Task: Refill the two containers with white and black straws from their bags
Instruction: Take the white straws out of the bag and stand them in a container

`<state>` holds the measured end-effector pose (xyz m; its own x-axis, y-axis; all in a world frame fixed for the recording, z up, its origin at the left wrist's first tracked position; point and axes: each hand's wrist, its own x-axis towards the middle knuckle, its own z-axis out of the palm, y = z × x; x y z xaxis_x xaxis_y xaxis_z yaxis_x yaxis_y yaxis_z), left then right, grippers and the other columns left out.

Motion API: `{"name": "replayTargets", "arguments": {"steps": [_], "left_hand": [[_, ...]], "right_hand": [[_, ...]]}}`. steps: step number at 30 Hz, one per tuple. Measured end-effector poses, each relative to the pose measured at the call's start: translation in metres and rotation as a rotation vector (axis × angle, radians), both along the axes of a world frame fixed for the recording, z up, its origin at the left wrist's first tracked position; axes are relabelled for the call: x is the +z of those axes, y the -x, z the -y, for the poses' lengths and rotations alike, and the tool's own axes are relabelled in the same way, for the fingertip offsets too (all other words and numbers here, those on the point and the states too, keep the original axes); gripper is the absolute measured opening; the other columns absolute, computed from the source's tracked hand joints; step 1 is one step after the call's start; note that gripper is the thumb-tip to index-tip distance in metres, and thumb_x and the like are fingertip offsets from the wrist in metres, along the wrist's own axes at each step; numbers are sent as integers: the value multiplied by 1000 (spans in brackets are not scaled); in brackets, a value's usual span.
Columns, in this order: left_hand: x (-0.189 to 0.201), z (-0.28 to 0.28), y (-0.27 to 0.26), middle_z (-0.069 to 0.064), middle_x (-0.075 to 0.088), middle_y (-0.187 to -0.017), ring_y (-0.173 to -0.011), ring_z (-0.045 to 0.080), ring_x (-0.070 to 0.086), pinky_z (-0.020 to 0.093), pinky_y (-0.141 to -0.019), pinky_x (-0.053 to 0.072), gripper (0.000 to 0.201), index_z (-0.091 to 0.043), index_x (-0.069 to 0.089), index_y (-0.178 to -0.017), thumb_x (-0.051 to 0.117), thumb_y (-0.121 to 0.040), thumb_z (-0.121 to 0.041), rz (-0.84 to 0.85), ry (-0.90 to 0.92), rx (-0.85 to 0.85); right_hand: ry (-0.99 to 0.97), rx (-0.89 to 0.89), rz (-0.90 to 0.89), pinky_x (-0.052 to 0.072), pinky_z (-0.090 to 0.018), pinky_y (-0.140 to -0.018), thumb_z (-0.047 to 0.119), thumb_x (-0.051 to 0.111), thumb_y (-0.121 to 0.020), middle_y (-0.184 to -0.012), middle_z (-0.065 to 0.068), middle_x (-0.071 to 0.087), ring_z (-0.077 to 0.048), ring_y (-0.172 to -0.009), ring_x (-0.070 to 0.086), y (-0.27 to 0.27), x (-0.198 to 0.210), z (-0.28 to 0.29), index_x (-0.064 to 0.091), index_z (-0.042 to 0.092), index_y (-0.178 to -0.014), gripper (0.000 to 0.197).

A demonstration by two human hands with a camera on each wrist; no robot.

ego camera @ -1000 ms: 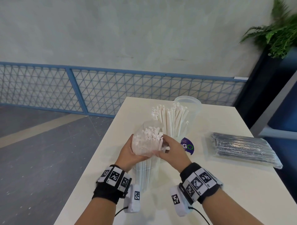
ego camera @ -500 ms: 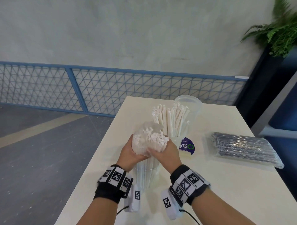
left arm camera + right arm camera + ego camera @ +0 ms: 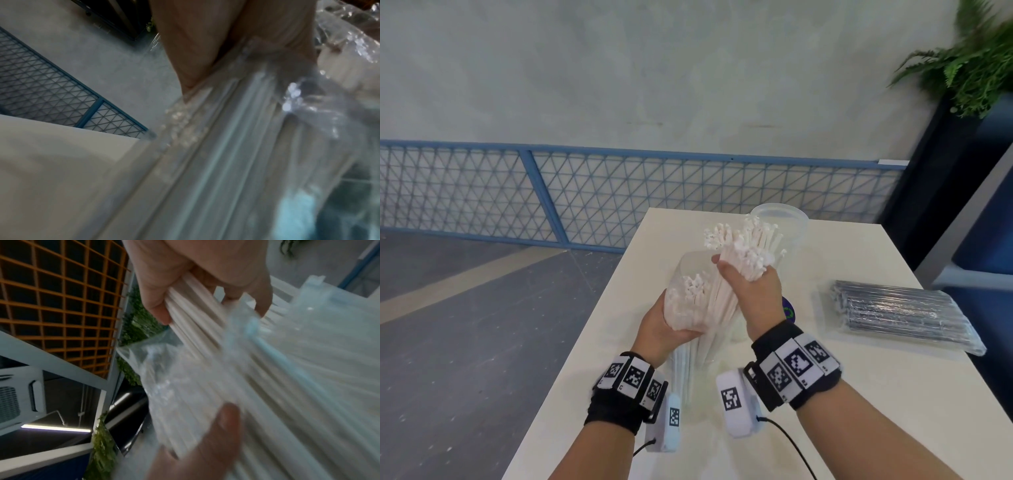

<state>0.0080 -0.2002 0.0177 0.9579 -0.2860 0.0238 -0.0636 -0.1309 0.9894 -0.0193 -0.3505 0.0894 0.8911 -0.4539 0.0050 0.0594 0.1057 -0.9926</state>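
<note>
Head view. A clear bag [image 3: 685,301] of white straws [image 3: 693,286] is gripped around its middle by the left hand [image 3: 659,329], the fingers curled about the plastic. A bunch of straws [image 3: 736,253] is clenched in the right hand [image 3: 755,301], its lower part reaching down into the open mouth of the bag and its upper ends fanned above the fingers. Just beyond the right fingers, a clear container [image 3: 789,236] is seen upright on the table [image 3: 859,394], largely hidden by the bunch; whether straws stand in it cannot be told. A purple sticker [image 3: 788,310] is partly visible beside the right wrist. Well to the right of the right hand, a sealed bag of black straws [image 3: 897,317] lies flat on the table. A blue mesh fence [image 3: 585,195] and a potted fern [image 3: 976,68] are seen behind.

Left wrist view. The picture is blurred. The left hand [image 3: 226,40] is shown pressed against the crinkled bag [image 3: 308,116], with white straws [image 3: 236,154] running lengthwise below the fingers. The table [image 3: 51,154] lies to the left.

Right wrist view. The fingers [image 3: 158,305] of the right hand [image 3: 185,272] are wrapped round the bunch of straws [image 3: 195,318]. Below them, the rim of the bag [image 3: 164,378] is held by the left hand [image 3: 207,439].
</note>
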Motion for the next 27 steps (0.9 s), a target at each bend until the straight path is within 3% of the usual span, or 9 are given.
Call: {"name": "replayTargets", "arguments": {"steps": [1,3,6,8,10,13,17,22,27], "left_hand": [[0,0,-1,-8,62,-111,-109,13,59,21,-88,47,76,-23,50,-120,87,-56,-3,0,-9,11],[1,1,-1,-7,63,-108,-108,16,59,17,-83,48,72,-19,52,-119,85,-58,1,-13,-6,36],[4,3,0,-8,62,-105,-103,13,58,7,-71,48,68,-15,53,-119,83,-60,2,-20,-6,50],[3,2,2,-7,63,-107,-104,13,59,11,-74,48,68,-16,54,-118,85,-60,-1,-16,-7,50],[1,1,2,-6,65,-108,-105,14,60,17,-81,47,66,-19,55,-116,86,-59,-5,-13,-12,54],[1,0,2,-11,64,-106,-103,8,60,17,-81,46,64,-25,55,-113,86,-60,-6,1,-19,67],[1,1,3,-11,65,-105,-102,6,61,16,-80,49,64,-24,55,-113,85,-61,-5,24,-12,67],[1,5,5,-15,66,-106,-96,-10,61,7,-75,48,62,-33,53,-111,85,-63,-8,38,-9,22],[0,-1,4,-11,66,-109,-102,-2,61,17,-84,49,66,-31,54,-112,87,-59,-9,14,-9,23]], "right_hand": [[-9,0,18,49,-35,-95,51,79,-48,-111,-9,67,-18,-105,62,-1,7,1,59,0,-113,85],[-25,-1,49,51,-40,-93,49,78,-46,-108,-13,68,-24,-102,64,-3,23,6,60,-2,-110,84],[-61,-48,93,53,-40,-81,33,77,-55,-96,-14,68,-27,-88,65,-7,41,18,60,-5,-102,63],[-154,-61,135,51,-33,-66,16,73,-66,-79,-11,62,-22,-72,60,-10,48,26,61,-5,-92,36],[-245,-76,144,46,-28,-62,7,70,-70,-73,-7,57,-19,-67,56,-12,53,34,61,1,-88,20],[-262,-77,118,49,-30,-67,3,70,-75,-77,-8,62,-20,-71,60,-18,46,42,60,1,-95,23],[-138,1,10,52,-39,-88,6,77,-70,-110,-11,66,-24,-101,63,-12,18,31,56,3,-116,51],[-18,37,-85,53,-28,-76,6,76,-72,-85,4,65,-19,-87,63,7,-12,-1,60,21,-87,27],[-58,-114,8,52,-39,-88,9,71,-77,-95,-3,63,-25,-97,62,-7,18,11,55,12,-105,32]]}}
